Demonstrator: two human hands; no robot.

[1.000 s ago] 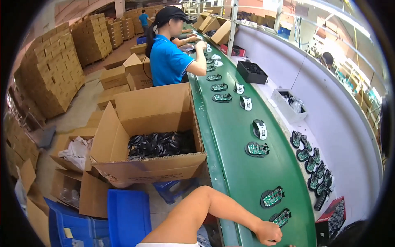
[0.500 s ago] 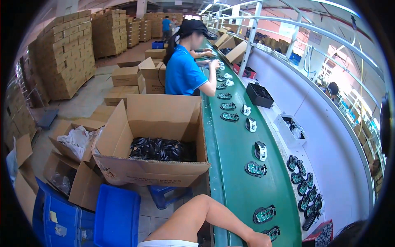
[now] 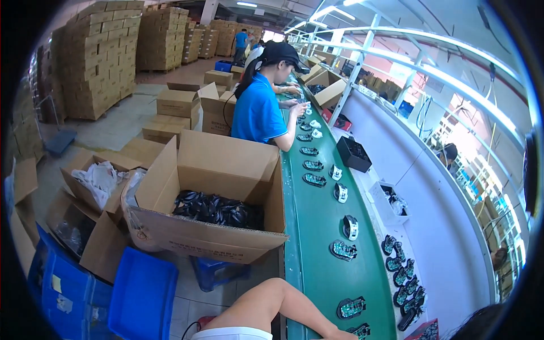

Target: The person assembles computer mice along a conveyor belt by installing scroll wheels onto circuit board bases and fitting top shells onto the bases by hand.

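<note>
My left arm comes in from the lower edge with its elbow bent. My left hand [image 3: 340, 335] is at the bottom of the green conveyor belt [image 3: 317, 226], cut off by the picture's edge, with its fingers out of sight. Right by it lies a black computer-mouse base with a green circuit board [image 3: 360, 330]. A second such mouse base [image 3: 351, 307] rests just beyond. Farther up the belt are another mouse base [image 3: 343, 250], a black-and-white mouse part [image 3: 350, 227] and several more. My right hand is not in view.
Left of the belt stands a large open carton [image 3: 212, 243] of black plastic parts. Blue bins [image 3: 141, 294] sit below it. Several mouse bases [image 3: 403, 275] line the right ledge, near a white bin [image 3: 389, 202] and a black box [image 3: 353, 154]. A co-worker [image 3: 258, 110] in blue works farther along.
The view has tilted upward, so the belt and cartons appear lower. Less of my left hand shows; it remains beside the nearest mouse base. The co-worker still has both hands over the belt.
</note>
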